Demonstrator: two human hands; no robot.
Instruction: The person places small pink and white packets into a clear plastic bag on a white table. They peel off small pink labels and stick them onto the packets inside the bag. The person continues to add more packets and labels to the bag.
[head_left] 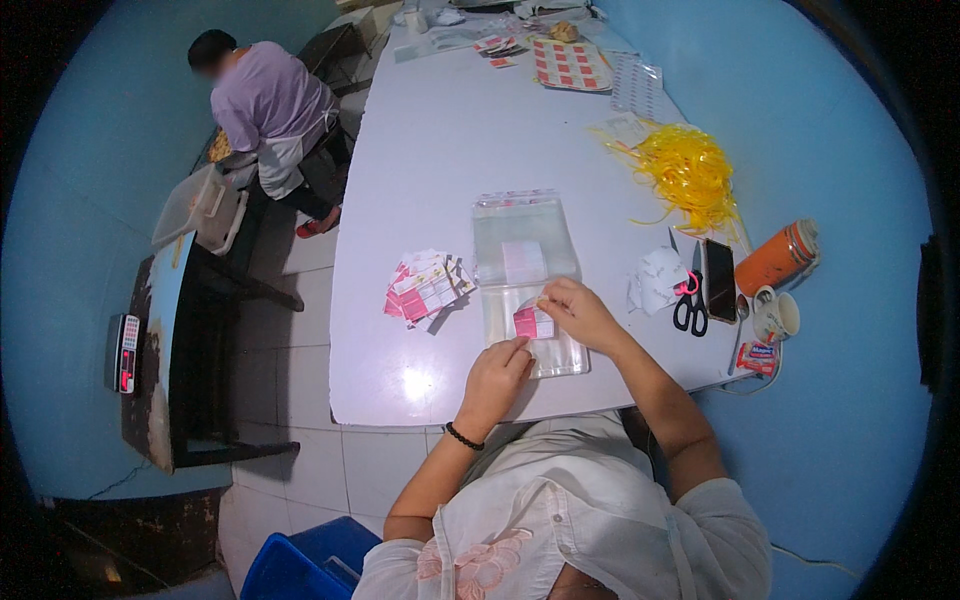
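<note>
A small pink-and-white printed card (535, 324) lies over a stack of transparent plastic bags (566, 358) in front of me. My left hand (497, 378), with a black beaded bracelet at the wrist, pinches the card's lower left edge. At its upper right corner, the thumb and fingers of my right hand (580, 314) are closed. Just beyond is another group of transparent bags (520, 222), with a pale card showing in it. To the left of the bags, a loose pile of similar cards (428, 290) is spread on the white table (390, 380).
On the right lie yellow ribbons (686, 172), black scissors (691, 305), a phone (718, 280), an orange cylinder (775, 258) and a cup (776, 316). Printed sheets (571, 66) lie at the far end. A co-worker (265, 110) bends over at the far left. A blue bin (310, 560) stands below.
</note>
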